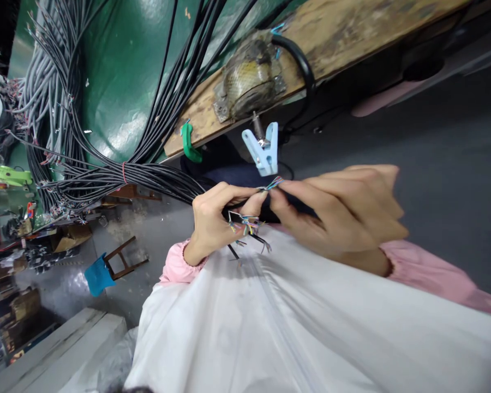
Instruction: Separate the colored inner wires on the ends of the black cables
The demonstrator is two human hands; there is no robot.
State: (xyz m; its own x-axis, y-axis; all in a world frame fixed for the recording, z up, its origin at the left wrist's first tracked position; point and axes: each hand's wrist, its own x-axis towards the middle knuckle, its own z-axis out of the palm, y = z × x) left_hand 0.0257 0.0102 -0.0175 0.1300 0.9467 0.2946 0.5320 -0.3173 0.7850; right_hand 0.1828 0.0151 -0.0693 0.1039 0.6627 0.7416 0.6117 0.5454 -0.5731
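My left hand (pixel 223 218) is closed round the ends of several black cables (pixel 163 180), with thumb and forefinger pinching one end. From that pinch, thin coloured wires (pixel 275 183) fan out to the right. My right hand (pixel 335 210) pinches these wires between thumb and forefinger, close to my left fingertips. Below my left thumb hang other stripped ends (pixel 249 224) with coloured wires. A red tie (pixel 124 172) goes round the cable bundle, left of my left hand.
Just above my hands, a light blue clip (pixel 263 148) sits on the shaft of a motor (pixel 249 79), fixed to a wooden board (pixel 331 41). A green clamp (pixel 190 143) grips the board's edge. Grey cables (pixel 49 82) lie on the green table (pixel 123 65). A blue stool (pixel 99 274) stands lower left.
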